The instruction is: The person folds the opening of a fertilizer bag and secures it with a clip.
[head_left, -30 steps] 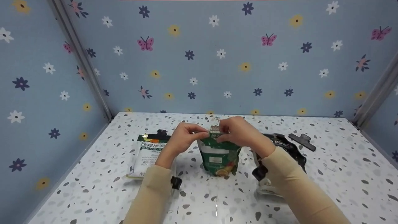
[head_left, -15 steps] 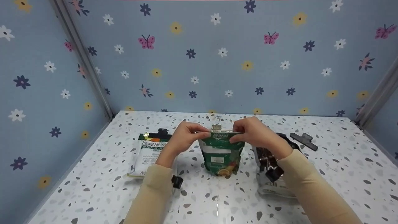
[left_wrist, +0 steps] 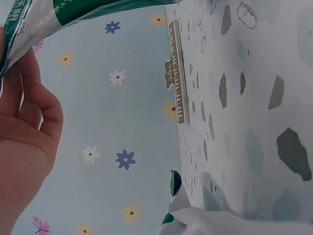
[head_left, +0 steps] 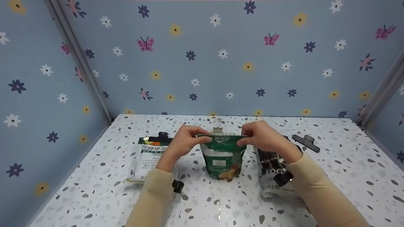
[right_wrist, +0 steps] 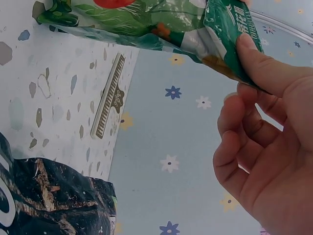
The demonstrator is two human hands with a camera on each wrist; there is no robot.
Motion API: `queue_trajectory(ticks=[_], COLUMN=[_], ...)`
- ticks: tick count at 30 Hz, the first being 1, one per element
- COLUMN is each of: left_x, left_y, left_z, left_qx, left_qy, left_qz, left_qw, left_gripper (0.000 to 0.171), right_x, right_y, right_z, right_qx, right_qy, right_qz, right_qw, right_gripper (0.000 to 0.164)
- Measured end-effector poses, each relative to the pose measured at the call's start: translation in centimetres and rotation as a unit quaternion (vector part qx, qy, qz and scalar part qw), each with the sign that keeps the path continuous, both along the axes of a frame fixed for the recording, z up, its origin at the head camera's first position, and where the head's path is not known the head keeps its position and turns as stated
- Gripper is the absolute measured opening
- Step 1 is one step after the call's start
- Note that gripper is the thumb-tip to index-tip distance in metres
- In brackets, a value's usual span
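A green bag [head_left: 222, 160] with fruit printed on it stands upright in the middle of the table, its top edge folded over. My left hand [head_left: 187, 140] pinches the left end of that fold, and my right hand [head_left: 263, 137] pinches the right end, thumbs towards me. In the right wrist view the thumb presses on the green folded strip [right_wrist: 234, 34], with the other fingers curled beneath. A cream and brown sealing clip [right_wrist: 108, 98] lies on the table behind the bag, mostly hidden by it in the head view.
To the left lies a white bag [head_left: 148, 160] with a black clip [head_left: 162, 137] on its top edge. On the right a black and white bag [head_left: 268, 170] is partly covered by my right forearm. A dark grey clip [head_left: 306, 142] lies behind it. Flowered walls enclose the table.
My right hand has slid rightwards along the bag's folded top, from near the middle to the right end. The left hand keeps its pinch at the left end.
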State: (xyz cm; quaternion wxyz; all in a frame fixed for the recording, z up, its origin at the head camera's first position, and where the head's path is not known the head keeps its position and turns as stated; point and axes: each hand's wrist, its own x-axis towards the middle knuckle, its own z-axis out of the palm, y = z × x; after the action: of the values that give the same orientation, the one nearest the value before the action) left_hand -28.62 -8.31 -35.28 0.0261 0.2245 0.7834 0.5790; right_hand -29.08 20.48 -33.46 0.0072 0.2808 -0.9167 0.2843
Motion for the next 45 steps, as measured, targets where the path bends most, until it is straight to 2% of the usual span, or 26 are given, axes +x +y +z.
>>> queue_trajectory(ticks=[2, 9, 16, 20, 24, 30, 34, 38, 45], left_x=[-0.1, -2.2, -2.2, -2.4, -2.4, -2.4, -2.4, -2.5, -2.3], left_y=[-0.1, -0.5, -0.2, -0.1, -0.1, -0.3, -0.3, -0.3, -0.3], left_z=[-0.3, -2.5, -2.6, -2.6, -2.7, -2.7, -2.8, -2.8, -2.7], left_qx=[0.000, -0.003, 0.003, 0.015, 0.022, 0.024, 0.020, 0.012, 0.018], left_qy=[-0.008, 0.000, -0.019, -0.027, -0.028, -0.025, -0.022, -0.018, -0.024], left_qz=[0.000, -0.004, -0.005, -0.006, -0.009, -0.017, -0.019, -0.023, -0.020], left_qw=[1.0000, 1.0000, 0.9998, 0.9995, 0.9993, 0.9992, 0.9994, 0.9995, 0.9994], left_gripper=[0.019, 0.021, 0.020, 0.020, 0.019, 0.017, 0.016, 0.017, 0.018], right_x=[-0.1, 0.0, -0.5, -1.0, -1.9, -3.7, -5.1, -6.5, -8.6], right_y=[0.0, 0.2, 1.1, 1.2, 0.7, 0.1, -0.1, -0.8, -3.1], right_z=[-0.1, 0.1, -0.3, -0.6, -1.1, -2.0, -2.9, -3.8, -4.4], right_qx=[-0.001, -0.007, -0.018, -0.033, -0.035, -0.009, 0.020, 0.052, 0.118], right_qy=[-0.004, -0.024, -0.038, -0.038, -0.025, -0.043, -0.052, -0.055, -0.021], right_qz=[0.004, 0.010, 0.022, 0.013, 0.006, -0.007, -0.003, -0.010, 0.002], right_qw=[1.000, 1.000, 0.999, 0.999, 0.999, 0.999, 0.998, 0.997, 0.993], right_gripper=[0.028, 0.023, 0.017, 0.032, 0.046, 0.049, 0.046, 0.035, 0.030])
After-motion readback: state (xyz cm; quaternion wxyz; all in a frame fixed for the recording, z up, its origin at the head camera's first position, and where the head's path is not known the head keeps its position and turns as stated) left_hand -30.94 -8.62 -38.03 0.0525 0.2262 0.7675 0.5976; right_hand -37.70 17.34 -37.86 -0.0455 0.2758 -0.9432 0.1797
